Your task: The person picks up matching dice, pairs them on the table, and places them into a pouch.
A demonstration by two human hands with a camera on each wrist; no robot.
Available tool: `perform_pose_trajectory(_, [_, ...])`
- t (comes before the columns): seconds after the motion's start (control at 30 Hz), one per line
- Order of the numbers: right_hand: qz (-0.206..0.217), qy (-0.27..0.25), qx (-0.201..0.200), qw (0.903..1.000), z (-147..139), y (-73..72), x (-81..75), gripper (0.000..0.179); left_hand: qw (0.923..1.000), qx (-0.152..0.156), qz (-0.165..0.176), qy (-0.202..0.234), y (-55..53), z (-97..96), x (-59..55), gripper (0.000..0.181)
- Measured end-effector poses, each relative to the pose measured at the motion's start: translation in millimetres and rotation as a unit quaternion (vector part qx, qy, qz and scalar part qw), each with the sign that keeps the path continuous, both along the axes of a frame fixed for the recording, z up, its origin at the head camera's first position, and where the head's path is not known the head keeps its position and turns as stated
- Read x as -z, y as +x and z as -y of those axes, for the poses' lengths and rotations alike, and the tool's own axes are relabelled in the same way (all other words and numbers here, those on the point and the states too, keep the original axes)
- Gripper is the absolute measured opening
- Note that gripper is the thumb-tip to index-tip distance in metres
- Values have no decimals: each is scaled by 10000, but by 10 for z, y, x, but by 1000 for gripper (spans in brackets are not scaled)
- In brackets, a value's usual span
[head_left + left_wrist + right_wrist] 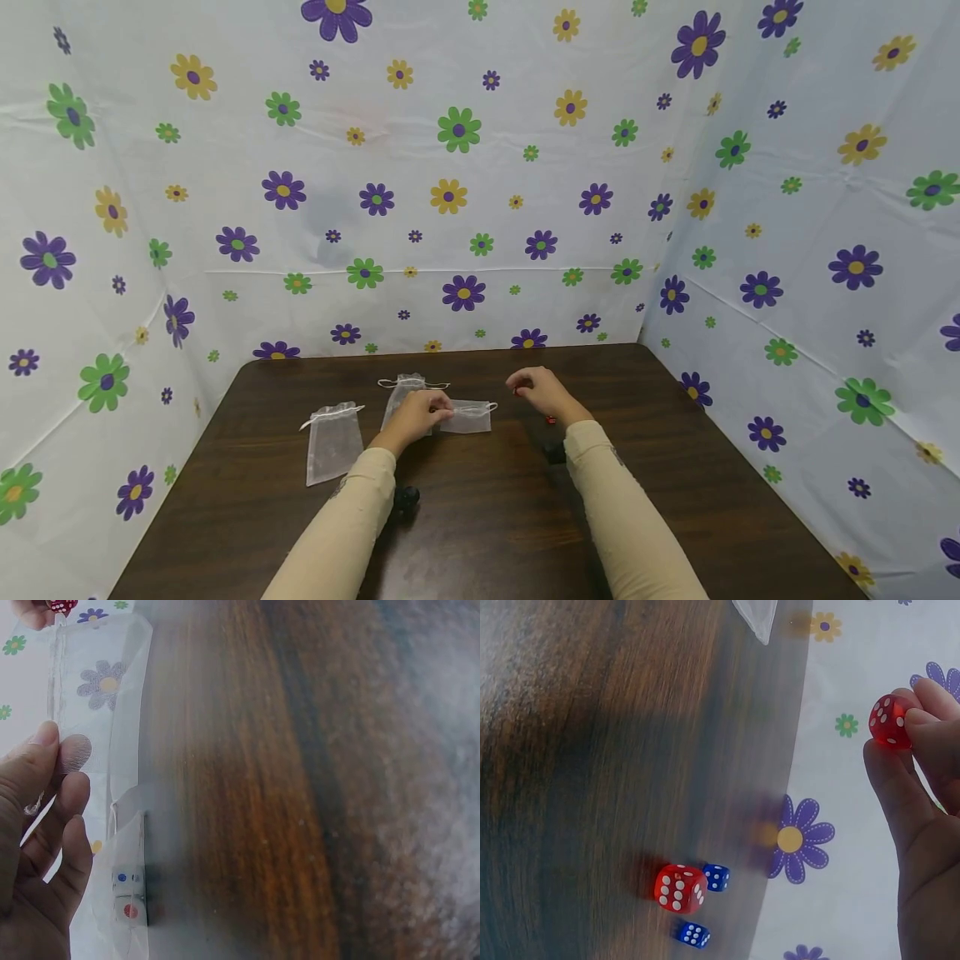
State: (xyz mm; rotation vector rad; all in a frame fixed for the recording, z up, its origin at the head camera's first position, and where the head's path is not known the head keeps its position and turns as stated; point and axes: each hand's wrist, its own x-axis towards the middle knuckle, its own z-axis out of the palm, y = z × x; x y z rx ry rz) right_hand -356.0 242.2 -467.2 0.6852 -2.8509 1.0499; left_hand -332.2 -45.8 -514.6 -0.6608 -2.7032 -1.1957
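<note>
Between thumb and fingertips, my left hand pinches the mouth edge of a sheer white drawstring pouch. The pouch extends to the right, its cord loop at the top edge. To its right, my right hand is raised above the table and pinches a translucent red die with white pips. A second red die lies on the table beneath that hand, beside a blue die and another blue die. In the left wrist view, white dice show through sheer fabric below the left fingers.
Another sheer pouch lies flat at the left of the dark wooden table. A further pouch lies behind the left hand, partly covered by it. Flower-printed white sheeting rises along the table's back and sides.
</note>
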Motion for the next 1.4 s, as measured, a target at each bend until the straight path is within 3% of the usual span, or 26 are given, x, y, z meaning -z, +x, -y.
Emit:
perform_pose_trajectory(0.37, [23, -91, 59, 9999, 29, 9, 13, 21, 9999, 53, -155, 12, 9, 9, 58, 6])
perform_pose_trajectory(0.87, [4, -45, 22, 10000, 83, 0, -45, 21, 9996, 89, -276, 42, 22, -4, 21, 7])
perform_pose_trajectory(1.4, [-91, -151, -73, 9998, 92, 19, 0, 21, 9993, 45, -331, -152, -5, -54, 43, 9])
